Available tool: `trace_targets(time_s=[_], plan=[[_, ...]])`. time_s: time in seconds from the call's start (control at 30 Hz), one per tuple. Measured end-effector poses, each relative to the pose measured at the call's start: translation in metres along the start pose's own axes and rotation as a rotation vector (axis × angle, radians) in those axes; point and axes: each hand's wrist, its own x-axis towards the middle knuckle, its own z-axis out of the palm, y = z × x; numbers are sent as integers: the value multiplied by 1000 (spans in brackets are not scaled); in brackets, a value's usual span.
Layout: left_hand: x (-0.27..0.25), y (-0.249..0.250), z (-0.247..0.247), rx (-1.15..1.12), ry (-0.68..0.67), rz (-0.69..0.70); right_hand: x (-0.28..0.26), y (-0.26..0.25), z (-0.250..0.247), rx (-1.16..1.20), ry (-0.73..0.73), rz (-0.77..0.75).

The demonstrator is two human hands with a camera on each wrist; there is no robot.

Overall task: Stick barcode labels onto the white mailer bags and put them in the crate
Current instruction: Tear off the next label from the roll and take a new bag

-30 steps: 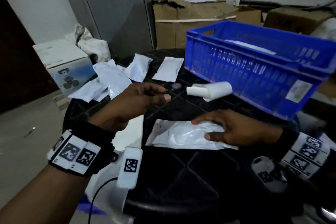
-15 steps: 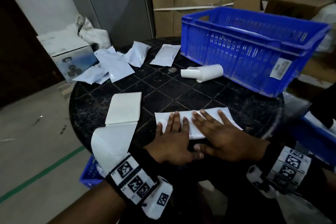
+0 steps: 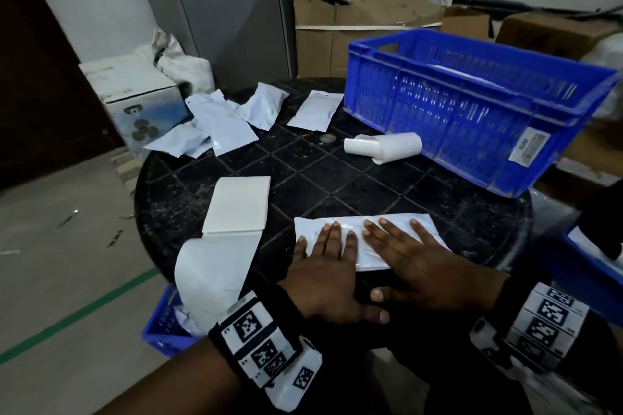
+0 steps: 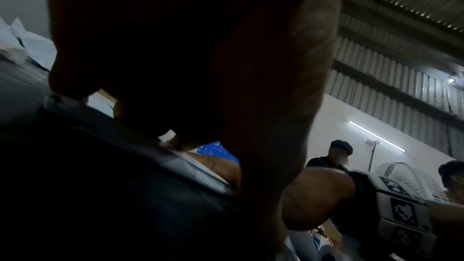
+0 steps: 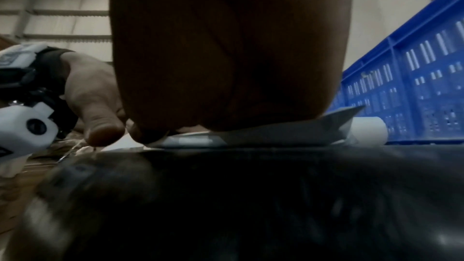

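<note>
Since a second ago the left hand (image 3: 323,276) has dropped beside the right hand (image 3: 418,266), both now pressing flat, fingers straight, on the white mailer bag (image 3: 350,226) at the table's (image 3: 303,178) near edge, probably smoothing its label before the blue crate (image 3: 472,104).

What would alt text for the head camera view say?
Both hands, left and right, press flat on a white mailer bag on a dark round table. A blue crate stands behind, with a label roll and loose bags nearby.
</note>
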Motion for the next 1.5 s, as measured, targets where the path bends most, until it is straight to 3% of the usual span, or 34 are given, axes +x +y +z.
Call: trace_targets(time_s=[0.13,0.23,0.3,0.43,0.67,0.8,0.9,1.0,1.17,1.33,1.5], plan=[[-7,-11,-17,-96,52,53,3,1,-19,181,-16,34],[-25,-38,-47,-217,296,72,6,3,-34,264,200,72],[-40,-68,-69,-152,430,16,10,-3,-40,346,372,84],[-53,-144,-96,2,408,-171,25,-27,-53,496,608,50],[-32,-180,-102,112,286,-122,86,-82,-80,914,495,51],[-27,-181,-102,318,149,-125,107,-100,-85,1160,388,94],[-28,-170,-101,487,143,-53,115,-106,-81,1215,331,145],[-31,-162,-120,569,251,-29,123,-108,-75,1222,295,272],[-29,-173,-187,318,493,7,140,-121,-71,1285,220,438],[5,-189,-227,38,454,124,140,-136,-77,1146,209,417],[63,-212,-209,-165,357,68,126,-138,-73,1034,234,412]])
